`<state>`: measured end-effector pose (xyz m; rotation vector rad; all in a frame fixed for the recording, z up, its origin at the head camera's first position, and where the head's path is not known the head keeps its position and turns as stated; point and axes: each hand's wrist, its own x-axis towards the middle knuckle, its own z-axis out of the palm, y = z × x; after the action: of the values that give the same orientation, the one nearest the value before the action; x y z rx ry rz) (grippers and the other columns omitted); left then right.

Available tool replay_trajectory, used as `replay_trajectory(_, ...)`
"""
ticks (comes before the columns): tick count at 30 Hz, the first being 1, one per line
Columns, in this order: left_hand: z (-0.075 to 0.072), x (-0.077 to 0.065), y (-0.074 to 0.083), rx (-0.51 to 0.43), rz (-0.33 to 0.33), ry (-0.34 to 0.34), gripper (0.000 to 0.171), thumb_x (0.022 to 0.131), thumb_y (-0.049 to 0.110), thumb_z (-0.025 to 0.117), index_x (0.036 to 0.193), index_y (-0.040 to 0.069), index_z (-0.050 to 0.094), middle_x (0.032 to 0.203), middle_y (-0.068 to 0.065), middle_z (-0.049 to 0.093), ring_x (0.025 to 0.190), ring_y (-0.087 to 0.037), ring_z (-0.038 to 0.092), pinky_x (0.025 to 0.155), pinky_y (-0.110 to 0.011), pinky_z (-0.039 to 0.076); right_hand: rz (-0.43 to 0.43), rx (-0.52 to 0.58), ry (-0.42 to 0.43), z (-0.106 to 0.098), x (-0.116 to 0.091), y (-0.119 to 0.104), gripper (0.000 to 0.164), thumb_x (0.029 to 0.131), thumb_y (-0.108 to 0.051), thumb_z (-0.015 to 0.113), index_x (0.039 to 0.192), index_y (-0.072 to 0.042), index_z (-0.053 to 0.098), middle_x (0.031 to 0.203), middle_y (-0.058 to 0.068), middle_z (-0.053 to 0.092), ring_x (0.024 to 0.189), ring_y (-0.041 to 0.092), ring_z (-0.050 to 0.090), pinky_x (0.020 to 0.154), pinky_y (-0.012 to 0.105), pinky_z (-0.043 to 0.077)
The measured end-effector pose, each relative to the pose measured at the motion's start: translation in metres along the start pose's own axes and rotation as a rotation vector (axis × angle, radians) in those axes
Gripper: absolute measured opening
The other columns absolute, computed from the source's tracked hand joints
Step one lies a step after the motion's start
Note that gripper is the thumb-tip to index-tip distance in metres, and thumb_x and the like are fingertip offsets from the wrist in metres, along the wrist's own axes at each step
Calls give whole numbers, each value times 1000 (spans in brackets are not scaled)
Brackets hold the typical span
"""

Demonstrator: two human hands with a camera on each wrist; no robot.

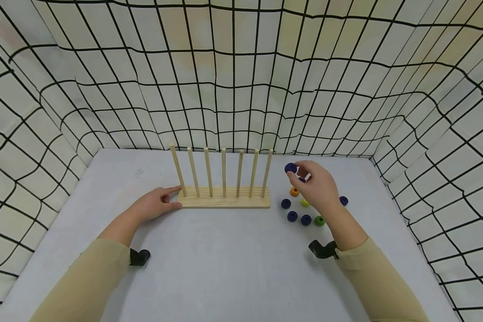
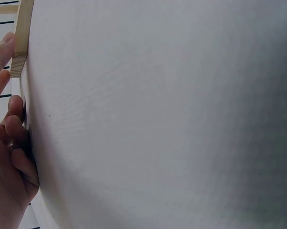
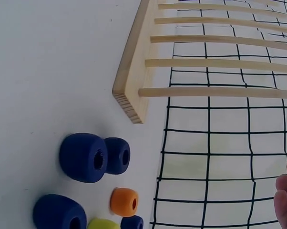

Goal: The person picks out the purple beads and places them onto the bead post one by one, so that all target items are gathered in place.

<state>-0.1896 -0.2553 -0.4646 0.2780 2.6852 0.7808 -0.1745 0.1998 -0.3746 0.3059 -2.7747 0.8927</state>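
A wooden peg stand (image 1: 224, 203) with a row of upright dowels lies across the table. My left hand (image 1: 157, 205) holds its left end, index finger by the back corner and thumb at the front; the left wrist view shows the thumb against the base (image 2: 22, 33). To the right of the stand, my right hand (image 1: 315, 183) pinches a dark blue bead (image 1: 290, 168) between thumb and fingers, raised over the table. In the right wrist view only the fingertips (image 3: 285, 200) show at the edge, and the pinched bead is out of frame.
Loose beads lie below and around the right hand: several dark blue ones (image 1: 292, 216), an orange one (image 1: 294, 192), a yellow one (image 1: 305, 202) and a green one (image 1: 319, 220). Black netting (image 1: 233, 89) surrounds the back and sides of the white table (image 1: 225, 268).
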Motion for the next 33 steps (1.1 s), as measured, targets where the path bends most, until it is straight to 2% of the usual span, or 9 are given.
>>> replay_trajectory(7, 1, 2, 1, -3, -1, -4, 73, 92, 44, 69, 151, 11, 42, 83, -5, 48, 74, -20, 42, 66, -35, 33, -3, 4, 10, -3, 4, -7, 43, 96, -42, 63, 125, -10, 65, 96, 3, 60, 81, 22, 58, 71, 37, 48)
replay_trajectory(20, 3, 3, 1, 2, -16, -3, 73, 92, 45, 69, 152, 13, 42, 84, -5, 48, 74, -20, 42, 66, -35, 33, -60, 24, 60, -5, 15, -19, 41, 96, -40, 64, 124, -11, 66, 95, 4, 62, 82, 22, 58, 75, 37, 49)
replay_trajectory(33, 3, 4, -2, 3, -19, 6, 74, 91, 48, 69, 152, 14, 42, 83, -5, 47, 74, -20, 42, 66, -36, 33, -115, 104, 103, -2, 23, -32, 40, 96, -39, 64, 123, -9, 66, 93, 2, 62, 85, 23, 59, 74, 35, 50)
